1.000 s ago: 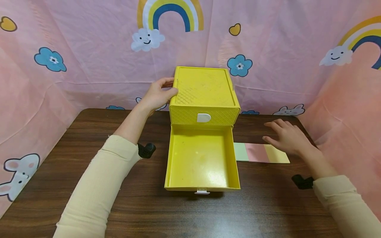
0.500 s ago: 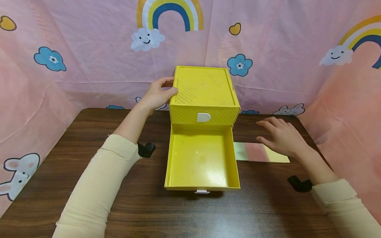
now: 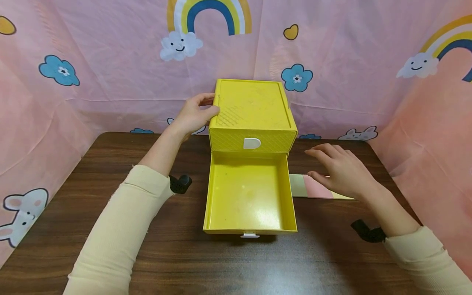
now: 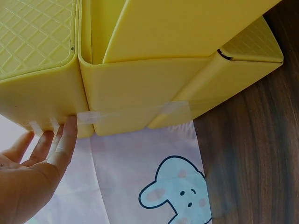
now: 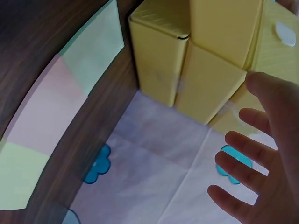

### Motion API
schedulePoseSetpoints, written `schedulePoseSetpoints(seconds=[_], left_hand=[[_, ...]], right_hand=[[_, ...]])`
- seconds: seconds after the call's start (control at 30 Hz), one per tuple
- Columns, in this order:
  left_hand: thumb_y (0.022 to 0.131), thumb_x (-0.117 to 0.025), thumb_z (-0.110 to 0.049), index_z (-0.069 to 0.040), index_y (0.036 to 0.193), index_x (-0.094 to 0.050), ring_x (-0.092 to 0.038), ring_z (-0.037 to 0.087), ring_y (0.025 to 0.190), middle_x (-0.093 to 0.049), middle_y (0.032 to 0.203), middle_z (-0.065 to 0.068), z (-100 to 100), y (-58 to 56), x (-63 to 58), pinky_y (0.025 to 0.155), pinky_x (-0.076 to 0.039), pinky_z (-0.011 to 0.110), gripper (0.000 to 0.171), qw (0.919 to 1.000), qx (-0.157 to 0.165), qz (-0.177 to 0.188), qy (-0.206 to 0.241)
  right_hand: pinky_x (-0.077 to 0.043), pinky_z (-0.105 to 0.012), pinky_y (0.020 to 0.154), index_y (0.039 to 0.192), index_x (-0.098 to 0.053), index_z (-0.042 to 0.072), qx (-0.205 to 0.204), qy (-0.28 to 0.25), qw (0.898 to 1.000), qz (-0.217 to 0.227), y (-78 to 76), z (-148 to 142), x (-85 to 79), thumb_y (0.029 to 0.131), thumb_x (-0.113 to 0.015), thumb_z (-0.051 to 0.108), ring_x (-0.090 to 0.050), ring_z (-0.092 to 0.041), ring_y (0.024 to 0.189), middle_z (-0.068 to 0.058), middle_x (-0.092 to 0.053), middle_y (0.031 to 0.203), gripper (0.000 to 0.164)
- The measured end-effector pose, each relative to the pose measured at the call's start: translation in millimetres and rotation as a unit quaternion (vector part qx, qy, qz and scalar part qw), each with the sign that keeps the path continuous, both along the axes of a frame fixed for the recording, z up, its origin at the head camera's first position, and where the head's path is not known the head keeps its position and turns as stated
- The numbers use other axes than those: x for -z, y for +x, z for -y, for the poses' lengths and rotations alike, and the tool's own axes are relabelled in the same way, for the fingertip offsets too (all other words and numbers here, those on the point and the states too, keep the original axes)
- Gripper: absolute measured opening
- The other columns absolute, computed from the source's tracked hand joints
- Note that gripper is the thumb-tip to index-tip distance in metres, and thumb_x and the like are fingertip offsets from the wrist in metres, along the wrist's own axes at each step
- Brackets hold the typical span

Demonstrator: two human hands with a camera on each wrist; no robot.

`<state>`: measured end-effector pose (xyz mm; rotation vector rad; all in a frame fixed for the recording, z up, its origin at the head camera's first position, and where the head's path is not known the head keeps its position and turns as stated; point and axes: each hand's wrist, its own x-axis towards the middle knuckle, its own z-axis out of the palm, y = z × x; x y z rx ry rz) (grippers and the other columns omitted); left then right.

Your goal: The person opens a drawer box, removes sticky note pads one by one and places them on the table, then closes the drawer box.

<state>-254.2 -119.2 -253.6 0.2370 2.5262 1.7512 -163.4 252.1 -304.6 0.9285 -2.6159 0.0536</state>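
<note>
A yellow drawer cabinet (image 3: 254,104) stands at the back middle of the table, its tiers joined by clear tape along the side. Its middle drawer (image 3: 250,192) is pulled out, with nothing inside it. My left hand (image 3: 193,114) rests on the cabinet's left side, thumb on the top edge; in the left wrist view its straight fingers (image 4: 65,140) touch the top tier's side wall. My right hand (image 3: 341,170) hovers open and holds nothing, to the right of the cabinet. Below it, partly covered, lies a strip of green, pink and yellow sticky notes (image 5: 51,107).
The dark wooden table (image 3: 166,254) carries everything. A pink printed cloth (image 3: 129,61) hangs close behind and along both sides. The drawer's white handle (image 3: 250,235) sticks out toward the front, and another white handle (image 3: 252,143) is on the closed top drawer.
My right hand has moved left, toward the cabinet, and covers more of the yellow note. My left hand stays on the cabinet. The head view has tilted down slightly.
</note>
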Motion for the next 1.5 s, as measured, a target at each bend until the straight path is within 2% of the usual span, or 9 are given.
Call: schedulePoseSetpoints(seconds=[0.47,0.73,1.03,1.5], left_hand=[[0.090,-0.051,-0.018,-0.012,0.141,-0.037,-0.053,0.021,0.111,-0.041,0.138,0.008,-0.3,0.4,0.0,0.079,-0.054,0.031,0.054,1.0000,0.000,-0.002,0.005],[0.090,-0.051,-0.018,-0.013,0.141,-0.037,-0.052,0.021,0.111,-0.041,0.138,0.007,-0.6,1.0,-0.2,0.079,-0.054,0.031,0.054,1.0000,-0.002,-0.005,-0.004],[0.091,-0.051,-0.018,-0.013,0.142,-0.036,-0.053,0.021,0.112,-0.040,0.139,0.008,-0.4,0.9,-0.9,0.081,-0.054,0.033,0.053,1.0000,-0.001,0.001,-0.005],[0.091,-0.051,-0.018,-0.013,0.142,-0.035,-0.052,0.021,0.112,-0.040,0.139,0.008,0.1,0.6,-0.1,0.080,-0.054,0.032,0.054,0.9999,-0.002,0.000,-0.011]], right_hand=[[-0.047,-0.047,0.080,0.125,-0.055,0.014,-0.055,-0.002,0.998,-0.030,22.9,26.4,-12.0,0.076,-0.070,0.035,-0.052,-0.028,0.106,-0.006,-0.054,0.119,0.056],[-0.045,-0.046,0.086,0.124,-0.056,0.012,-0.093,0.002,0.995,-0.044,36.9,41.5,-16.8,0.075,-0.070,0.034,-0.051,-0.026,0.109,-0.005,-0.056,0.120,0.056],[-0.046,-0.044,0.084,0.123,-0.056,0.010,-0.149,-0.011,0.987,-0.064,51.9,59.3,-18.6,0.076,-0.068,0.034,-0.054,-0.025,0.105,-0.006,-0.058,0.117,0.054],[-0.047,-0.040,0.082,0.127,-0.055,0.015,-0.191,0.021,0.978,-0.079,78.1,85.8,-15.0,0.070,-0.076,0.036,-0.056,-0.023,0.103,-0.004,-0.060,0.118,0.065]])
